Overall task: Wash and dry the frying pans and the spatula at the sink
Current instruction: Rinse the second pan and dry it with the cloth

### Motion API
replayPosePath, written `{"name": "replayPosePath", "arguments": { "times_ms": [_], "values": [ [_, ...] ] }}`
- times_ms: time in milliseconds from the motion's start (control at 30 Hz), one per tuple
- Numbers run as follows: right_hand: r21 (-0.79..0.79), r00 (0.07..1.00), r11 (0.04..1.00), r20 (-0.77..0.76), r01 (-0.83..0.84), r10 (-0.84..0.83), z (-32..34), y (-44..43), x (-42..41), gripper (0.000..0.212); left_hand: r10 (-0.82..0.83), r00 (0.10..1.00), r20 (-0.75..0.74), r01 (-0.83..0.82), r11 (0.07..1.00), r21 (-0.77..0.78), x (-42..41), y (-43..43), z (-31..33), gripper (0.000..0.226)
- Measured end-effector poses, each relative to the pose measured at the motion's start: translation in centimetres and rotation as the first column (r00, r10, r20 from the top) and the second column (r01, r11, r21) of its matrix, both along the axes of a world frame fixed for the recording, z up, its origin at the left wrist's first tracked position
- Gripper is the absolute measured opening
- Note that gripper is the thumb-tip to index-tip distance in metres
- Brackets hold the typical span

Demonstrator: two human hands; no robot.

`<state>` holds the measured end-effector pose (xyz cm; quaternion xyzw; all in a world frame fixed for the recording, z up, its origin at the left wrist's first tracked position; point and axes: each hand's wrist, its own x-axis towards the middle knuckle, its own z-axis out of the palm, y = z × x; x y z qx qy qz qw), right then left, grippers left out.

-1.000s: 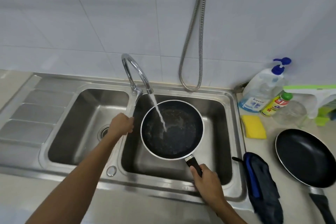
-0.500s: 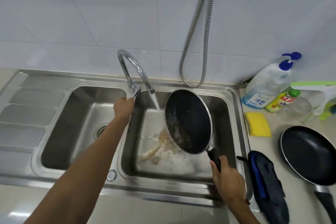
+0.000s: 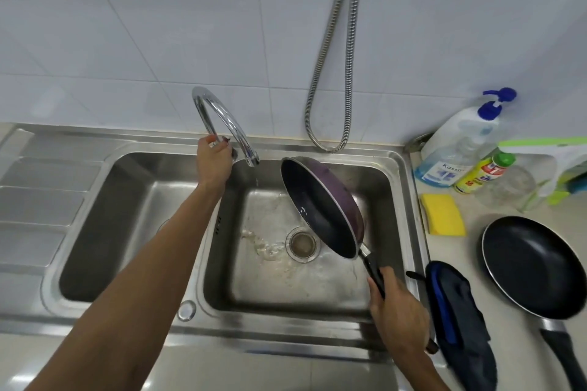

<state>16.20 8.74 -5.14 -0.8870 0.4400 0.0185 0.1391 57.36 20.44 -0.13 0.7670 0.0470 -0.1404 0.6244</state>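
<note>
My right hand [image 3: 398,314] grips the black handle of a small frying pan [image 3: 317,209], purple outside and black inside, tilted steeply on edge over the right sink basin [image 3: 286,282]. My left hand [image 3: 213,162] holds the tap handle at the foot of the chrome faucet [image 3: 222,117]. Only a few drops fall from the spout. Dirty water and food bits lie round the drain [image 3: 302,244]. A second, larger black frying pan [image 3: 533,267] rests on the counter at the right. No spatula is in view.
A yellow sponge [image 3: 443,214] lies by the sink's right rim, with a dark blue cloth [image 3: 457,320] in front of it. Soap bottles [image 3: 457,149] and a glass jar [image 3: 505,187] stand at the back right. A metal hose [image 3: 336,73] hangs on the tiled wall. Left basin and drainboard [image 3: 38,194] lie leftward.
The pan went from level under running water to tipped on edge, dumping its water into the basin. My left hand rose to the tap handle and the stream stopped.
</note>
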Motion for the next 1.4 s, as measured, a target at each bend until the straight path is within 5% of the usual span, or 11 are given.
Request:
{"name": "replayPosePath", "arguments": {
  "times_ms": [300, 500, 667, 867, 1000, 1133, 1400],
  "values": [
    [-0.044, 1.000, 0.999, 0.007, -0.004, 0.005, 1.4, -0.1, 0.2, 0.020, -0.276, 0.955, -0.108, 0.289, 0.946, 0.147, -8.1, 2.7, -3.8, 0.035],
    [0.046, 0.994, 0.998, 0.091, 0.051, -0.055, 2.1, 0.8, -0.1, 0.022, -0.414, 0.859, -0.301, 0.453, 0.889, 0.071, -19.7, 2.8, -5.4, 0.014],
    [0.270, 0.961, 0.946, 0.155, 0.181, -0.228, 2.0, 1.8, 0.0, 0.019, -0.536, 0.722, -0.438, 0.571, 0.819, -0.060, -27.3, 1.5, -4.2, 0.012],
    [0.559, 0.903, 0.802, 0.202, 0.211, -0.378, 1.4, 3.6, 0.6, 0.020, -0.506, 0.510, -0.696, 0.506, 0.830, -0.232, -31.6, -0.1, -3.4, 0.054],
    [0.660, 0.873, 0.725, 0.220, 0.196, -0.436, 2.5, 4.8, 1.0, 0.028, -0.404, 0.504, -0.763, 0.356, 0.902, -0.243, -32.1, -1.5, -4.1, 0.088],
    [0.699, 0.855, 0.696, 0.251, 0.164, -0.453, 3.8, 5.9, 1.6, 0.028, -0.347, 0.460, -0.817, 0.224, 0.936, -0.272, -32.3, -2.1, -4.2, 0.064],
    [0.613, 0.872, 0.789, 0.361, 0.045, -0.330, 5.7, 5.8, 1.0, 0.033, -0.065, 0.831, -0.553, 0.127, 0.989, 0.075, -33.6, -2.9, -4.3, 0.038]
  ]
}}
